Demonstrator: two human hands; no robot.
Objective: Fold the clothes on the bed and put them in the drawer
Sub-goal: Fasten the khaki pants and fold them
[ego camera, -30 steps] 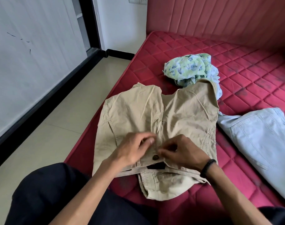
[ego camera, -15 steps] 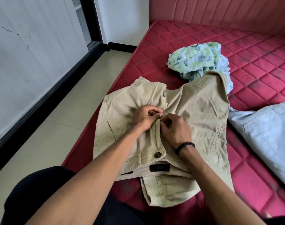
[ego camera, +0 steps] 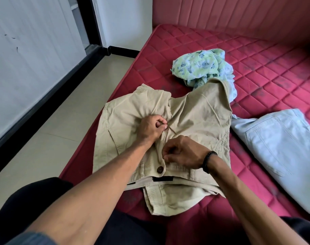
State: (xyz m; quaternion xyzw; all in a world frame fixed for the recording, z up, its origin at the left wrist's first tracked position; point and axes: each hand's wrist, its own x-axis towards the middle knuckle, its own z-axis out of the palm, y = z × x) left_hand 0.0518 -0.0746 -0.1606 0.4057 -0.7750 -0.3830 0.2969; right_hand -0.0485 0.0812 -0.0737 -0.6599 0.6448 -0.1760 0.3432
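Observation:
Khaki trousers (ego camera: 200, 114) lie partly folded on the red quilted mattress (ego camera: 256, 64), waistband and brown button toward me. My left hand (ego camera: 151, 129) pinches the cloth at the fly, near the crotch seam. My right hand (ego camera: 183, 153), with a black wristband, pinches the fly edge just above the button. A crumpled green floral garment (ego camera: 196, 66) lies beyond the trousers. A pale blue folded garment (ego camera: 278, 144) rests on the right.
The mattress's left edge drops to a beige tiled floor (ego camera: 62, 131). A white panel with a black base runs along the left. A padded red headboard (ego camera: 239, 15) stands at the back. No drawer is in view.
Both hands moved from the waistband button up along the fly. Since half a second ago, my left hand went farther up and my right hand came back toward the button.

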